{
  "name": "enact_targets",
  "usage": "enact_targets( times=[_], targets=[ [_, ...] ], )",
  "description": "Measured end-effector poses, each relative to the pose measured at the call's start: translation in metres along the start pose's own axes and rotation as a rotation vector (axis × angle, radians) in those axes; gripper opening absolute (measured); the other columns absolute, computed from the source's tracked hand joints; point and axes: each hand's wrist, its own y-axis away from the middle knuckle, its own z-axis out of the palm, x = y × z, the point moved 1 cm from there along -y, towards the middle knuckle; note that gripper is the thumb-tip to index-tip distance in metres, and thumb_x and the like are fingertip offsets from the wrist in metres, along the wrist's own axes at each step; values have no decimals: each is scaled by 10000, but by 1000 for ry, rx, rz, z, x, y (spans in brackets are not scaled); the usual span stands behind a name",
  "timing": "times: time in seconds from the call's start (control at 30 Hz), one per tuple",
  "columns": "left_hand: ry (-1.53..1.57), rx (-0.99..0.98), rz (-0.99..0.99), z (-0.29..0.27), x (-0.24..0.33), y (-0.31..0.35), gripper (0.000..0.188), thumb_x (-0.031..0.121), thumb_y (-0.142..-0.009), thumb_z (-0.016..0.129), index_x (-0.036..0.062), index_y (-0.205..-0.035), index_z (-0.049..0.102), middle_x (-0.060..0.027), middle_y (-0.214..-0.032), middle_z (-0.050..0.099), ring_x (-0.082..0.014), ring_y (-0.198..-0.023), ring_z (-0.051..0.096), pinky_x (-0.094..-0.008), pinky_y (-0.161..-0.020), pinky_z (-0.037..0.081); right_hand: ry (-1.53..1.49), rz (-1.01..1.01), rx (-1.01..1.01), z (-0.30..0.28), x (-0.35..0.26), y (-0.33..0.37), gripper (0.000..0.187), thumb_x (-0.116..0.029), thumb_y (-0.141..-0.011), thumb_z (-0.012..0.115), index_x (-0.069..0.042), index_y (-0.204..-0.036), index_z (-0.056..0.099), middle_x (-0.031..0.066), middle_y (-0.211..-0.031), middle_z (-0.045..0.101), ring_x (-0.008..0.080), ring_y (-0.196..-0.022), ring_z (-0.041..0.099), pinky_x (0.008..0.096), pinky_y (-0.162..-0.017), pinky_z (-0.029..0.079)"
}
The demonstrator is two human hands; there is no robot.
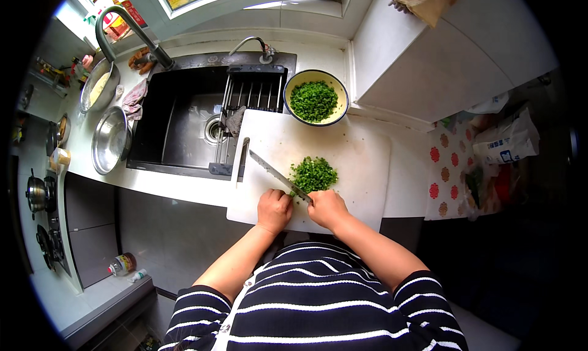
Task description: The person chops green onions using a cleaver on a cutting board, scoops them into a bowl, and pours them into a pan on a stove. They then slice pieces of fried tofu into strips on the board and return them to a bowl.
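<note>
My right hand (328,209) is closed round the handle of a kitchen knife (274,173), whose blade slants away to the far left over the white cutting board (361,158). Beside the blade, my left hand (274,211) has its fingers curled on a short bit of green stalks (292,195), mostly hidden by the fingers. A heap of finely chopped greens (315,174), looking like scallion or chives, lies just beyond the knife. At the board's far edge stands a dark-rimmed cream bowl (341,113) full of more chopped greens.
Left of the board is a dark sink (184,127) with a metal rack (254,81) across it and a tall faucet (160,56). Steel bowls (110,141) and a pink cloth (135,100) sit farther left. Plastic bags (505,139) lie on a patterned cover at right.
</note>
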Motion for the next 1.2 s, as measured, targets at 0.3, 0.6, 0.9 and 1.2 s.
enact_targets(
  times=[0.3,0.6,0.9,1.2],
  targets=[
    [89,48,-16,-6,5,-2,118,71,-674,698,87,-772,634,-80,-751,597,-294,-713,567,-404,-632,457,28,-30,11,7,-3,0,155,-141,-774,580,-82,-848,702,204,-798,677,399,-792,659,483,-750,536],
    [94,139,31,-12,11,-10,119,91,-662,698,105,-735,605,-55,-730,540,-275,-724,537,-402,-686,415,-54,-30,33,4,-7,-3,139,-145,-767,573,-69,-812,681,215,-797,668,412,-791,650,496,-746,529],
    [87,134,-9,-9,1,-3,136,91,-679,719,108,-768,618,-50,-779,575,-264,-771,560,-391,-737,411,-88,-14,112,3,2,-4,157,-172,-765,561,-45,-740,650,202,-726,644,421,-727,619,504,-695,503],
    [42,82,-2,-8,-2,1,121,101,-671,711,111,-759,629,-46,-791,576,-260,-776,551,-394,-742,399,-72,21,66,1,4,0,155,-173,-768,554,-58,-743,655,200,-734,648,422,-736,618,508,-701,502]
  ],
)
